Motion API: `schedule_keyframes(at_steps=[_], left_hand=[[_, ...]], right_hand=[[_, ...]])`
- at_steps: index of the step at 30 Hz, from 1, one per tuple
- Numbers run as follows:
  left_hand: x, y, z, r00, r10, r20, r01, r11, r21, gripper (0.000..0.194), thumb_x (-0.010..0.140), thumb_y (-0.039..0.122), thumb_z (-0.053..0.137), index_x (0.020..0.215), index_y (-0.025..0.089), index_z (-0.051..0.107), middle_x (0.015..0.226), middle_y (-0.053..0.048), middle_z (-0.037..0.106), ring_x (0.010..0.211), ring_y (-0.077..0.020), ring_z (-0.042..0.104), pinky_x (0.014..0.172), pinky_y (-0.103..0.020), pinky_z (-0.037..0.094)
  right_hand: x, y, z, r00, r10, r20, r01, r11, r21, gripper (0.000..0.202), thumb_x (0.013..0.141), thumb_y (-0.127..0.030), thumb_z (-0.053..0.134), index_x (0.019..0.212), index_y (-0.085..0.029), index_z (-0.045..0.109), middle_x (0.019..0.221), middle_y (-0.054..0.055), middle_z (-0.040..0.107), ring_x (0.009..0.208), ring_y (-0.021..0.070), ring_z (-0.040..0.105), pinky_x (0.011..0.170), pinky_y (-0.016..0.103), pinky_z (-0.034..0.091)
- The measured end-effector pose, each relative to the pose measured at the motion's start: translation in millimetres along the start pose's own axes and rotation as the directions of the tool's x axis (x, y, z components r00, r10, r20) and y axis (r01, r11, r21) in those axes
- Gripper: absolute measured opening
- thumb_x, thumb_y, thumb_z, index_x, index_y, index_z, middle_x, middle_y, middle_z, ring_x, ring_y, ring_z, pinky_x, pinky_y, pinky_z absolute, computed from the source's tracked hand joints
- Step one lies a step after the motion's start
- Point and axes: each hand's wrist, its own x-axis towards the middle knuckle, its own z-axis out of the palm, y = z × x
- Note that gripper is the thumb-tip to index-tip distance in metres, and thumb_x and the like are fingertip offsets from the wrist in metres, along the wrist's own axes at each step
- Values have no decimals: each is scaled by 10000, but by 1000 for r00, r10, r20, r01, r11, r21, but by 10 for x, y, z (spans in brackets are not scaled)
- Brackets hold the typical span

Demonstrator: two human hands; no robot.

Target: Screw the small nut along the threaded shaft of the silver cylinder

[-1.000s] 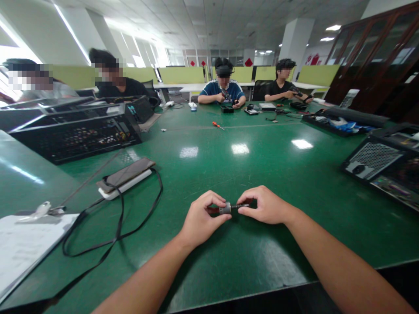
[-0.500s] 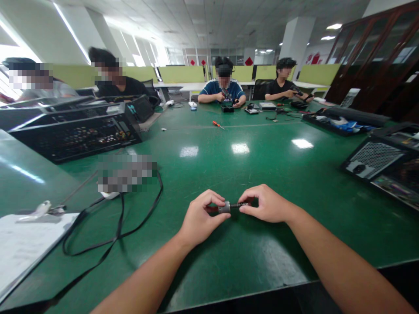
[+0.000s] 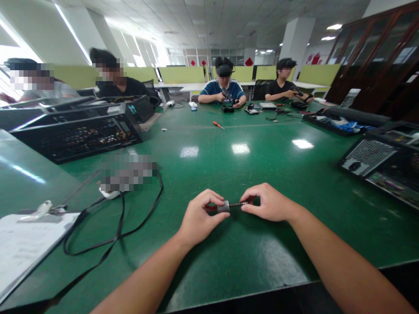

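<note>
Just above the green table [image 3: 209,266], my left hand [image 3: 201,218] pinches a small grey metal cylinder [image 3: 223,206] between thumb and fingers. A thin dark shaft [image 3: 235,205] sticks out of the cylinder toward the right, and its end looks ridged or coiled. My right hand [image 3: 266,204] is closed on that end with thumb and fingertips, which partly hide it. The piece lies about level between the two hands, and its exact kind cannot be made out.
At left are a black cable [image 3: 119,218], a clipboard [image 3: 32,244] and an open computer case [image 3: 94,131]. Another case [image 3: 373,155] stands at right. An orange screwdriver [image 3: 218,124] lies farther back. Several people sit around the table, two with tools in hand.
My right hand has shifted very slightly to the right along the shaft. The left hand keeps its grip on the cylinder, nearly still.
</note>
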Motion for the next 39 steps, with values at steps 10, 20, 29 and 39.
schedule_keyframes(at_steps=[10,20,29,39], left_hand=[[-9,4,-11,1000,6,0,-6,1000,-5,194,733,153,832,797,176,650,946,-57,677,857,-185,667,691,-274,552],[9,-10,-14,1000,3,0,-3,1000,-5,191,735,163,833,798,175,654,948,-63,676,858,-189,666,689,-280,557],[2,16,-14,1000,2,-6,-2,1000,-2,192,734,166,832,796,175,651,948,-63,676,854,-184,665,690,-276,555],[-3,1,-21,1000,2,-6,-2,1000,9,189,732,171,832,800,178,655,939,-66,678,850,-192,667,688,-290,565]], right_hand=[[-2,17,-22,1000,12,26,-12,1000,2,165,855,-310,692,932,-189,772,839,36,758,747,165,683,709,272,497],[-12,19,-51,999,23,32,-24,1000,8,181,859,-319,688,943,-185,775,851,41,761,765,169,687,730,282,506],[-4,30,-61,999,28,33,-29,999,16,184,856,-317,690,950,-185,776,861,44,763,774,173,690,735,286,509],[-16,32,-77,998,39,44,-39,999,4,177,849,-313,698,947,-189,779,854,43,765,769,174,692,728,285,505]])
